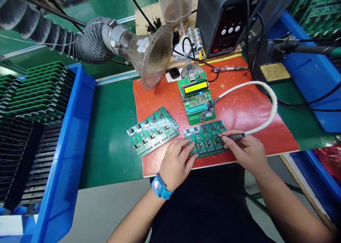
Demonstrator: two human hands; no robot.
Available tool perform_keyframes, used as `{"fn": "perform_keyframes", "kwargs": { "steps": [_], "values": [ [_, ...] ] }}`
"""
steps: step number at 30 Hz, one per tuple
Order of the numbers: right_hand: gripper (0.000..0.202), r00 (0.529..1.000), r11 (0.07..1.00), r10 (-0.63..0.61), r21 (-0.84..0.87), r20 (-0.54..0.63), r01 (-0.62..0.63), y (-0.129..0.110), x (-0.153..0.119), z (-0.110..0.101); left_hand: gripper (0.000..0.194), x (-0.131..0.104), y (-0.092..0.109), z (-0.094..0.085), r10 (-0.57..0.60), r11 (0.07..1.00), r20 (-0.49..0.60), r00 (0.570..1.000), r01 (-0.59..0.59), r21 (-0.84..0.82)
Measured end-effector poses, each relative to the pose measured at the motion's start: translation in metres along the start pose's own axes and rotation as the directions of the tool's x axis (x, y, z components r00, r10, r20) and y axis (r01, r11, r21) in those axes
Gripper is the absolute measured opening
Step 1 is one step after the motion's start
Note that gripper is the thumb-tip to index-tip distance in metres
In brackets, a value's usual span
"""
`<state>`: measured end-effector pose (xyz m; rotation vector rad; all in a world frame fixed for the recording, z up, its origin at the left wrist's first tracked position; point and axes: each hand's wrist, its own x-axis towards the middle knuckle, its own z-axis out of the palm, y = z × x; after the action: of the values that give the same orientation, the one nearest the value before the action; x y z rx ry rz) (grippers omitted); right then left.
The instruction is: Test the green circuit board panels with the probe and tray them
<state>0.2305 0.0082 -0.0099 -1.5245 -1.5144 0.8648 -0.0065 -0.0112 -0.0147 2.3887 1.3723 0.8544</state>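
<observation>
A green circuit board panel [204, 143] with several small digit displays lies on the red mat in front of me. My left hand [177, 158], wearing a blue watch, holds its left end, fingers on the top and thumb by the near edge. Pinched in my right hand [243, 149] is a dark probe [236, 136] on a white sleeved cable [273, 108]; its tip is at the panel's right end, with the contact hidden by my fingers. The cable runs to a programmer board [195, 99] with a lit yellow screen. Left of it lies a stack of similar panels [153, 131].
A fume extractor hood [157, 56] hangs over the mat's back left. Blue bins [76, 129] with boards stand at both sides. A soldering station [226, 23], a soldering iron [303, 48], a yellow sponge [275, 72] and a pen-like tool [230, 68] are at the back.
</observation>
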Motion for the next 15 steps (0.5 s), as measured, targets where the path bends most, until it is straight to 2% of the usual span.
{"fn": "perform_keyframes", "kwargs": {
  "steps": [15],
  "values": [
    [0.019, 1.0, 0.999, 0.019, -0.031, -0.014, -0.02, -0.0007, -0.0003, -0.0005, 0.034, -0.0005, 0.0008, -0.0002, -0.009, 1.0, 0.0, 1.0, 0.009, 0.004]
  ]
}}
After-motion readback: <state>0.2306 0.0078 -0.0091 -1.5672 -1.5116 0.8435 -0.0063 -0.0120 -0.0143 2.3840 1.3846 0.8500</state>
